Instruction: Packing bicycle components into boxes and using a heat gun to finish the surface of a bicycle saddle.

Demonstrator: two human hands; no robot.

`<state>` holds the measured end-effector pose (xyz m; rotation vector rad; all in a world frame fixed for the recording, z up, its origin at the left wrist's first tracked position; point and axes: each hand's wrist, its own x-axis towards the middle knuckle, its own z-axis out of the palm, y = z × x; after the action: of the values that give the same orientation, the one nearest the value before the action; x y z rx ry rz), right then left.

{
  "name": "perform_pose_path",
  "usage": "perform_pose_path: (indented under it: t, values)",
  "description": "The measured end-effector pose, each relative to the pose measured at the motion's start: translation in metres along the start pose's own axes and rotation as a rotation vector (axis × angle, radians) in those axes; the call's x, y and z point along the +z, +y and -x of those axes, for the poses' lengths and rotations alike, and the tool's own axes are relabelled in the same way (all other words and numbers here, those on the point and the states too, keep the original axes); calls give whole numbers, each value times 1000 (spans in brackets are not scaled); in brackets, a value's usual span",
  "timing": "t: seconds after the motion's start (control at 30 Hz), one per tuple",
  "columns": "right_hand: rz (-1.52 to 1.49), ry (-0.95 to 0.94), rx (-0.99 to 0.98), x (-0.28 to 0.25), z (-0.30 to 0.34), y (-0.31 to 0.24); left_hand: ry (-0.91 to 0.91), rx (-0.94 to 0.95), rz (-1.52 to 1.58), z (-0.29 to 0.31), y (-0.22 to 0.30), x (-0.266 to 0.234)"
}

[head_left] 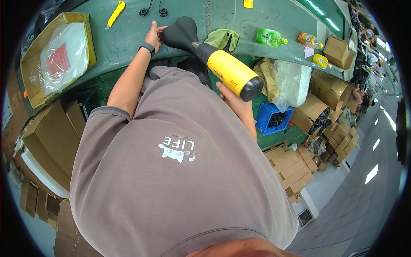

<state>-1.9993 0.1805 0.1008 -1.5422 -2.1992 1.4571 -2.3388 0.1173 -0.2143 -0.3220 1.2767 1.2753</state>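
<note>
one black saddle touches the left hand, whose grip cannot be told; the right hand clasps a yellow heat gun.

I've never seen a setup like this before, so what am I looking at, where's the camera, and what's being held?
There's no robot here, just a person working bare-handed. The single picture comes from a wide fisheye camera on their head, looking down, so straight edges bend near the rim.

The right hand has its grip on a yellow-and-black tool, apparently a heat gun, though its handle is hidden. The left hand touches a black saddle-shaped piece; how firmly, I can't tell.

On the green table lie a yellow cutter, a green cloth item, a green bottle and a small cardboard box. At left sits an open carton containing clear plastic.
</note>
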Motion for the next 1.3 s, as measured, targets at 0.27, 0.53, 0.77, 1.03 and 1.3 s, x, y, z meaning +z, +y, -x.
perform_pose_path:
  t: [0.27,0.53,0.77,1.03,1.3]
  values:
    - [-17,47,58,-1,21,-6,-5,48,-173,-7,10,11]
    - [211,64,-282,-6,29,22,45,82,-225,-7,6,1]
    - [-242,-105,411,-12,27,2,64,86,-258,-10,8,-3]
    - [183,75,-311,-3,23,18,91,84,-247,-5,2,-11]
    - [-136,-53,379,-6,22,-23,43,106,-220,-1,4,4]
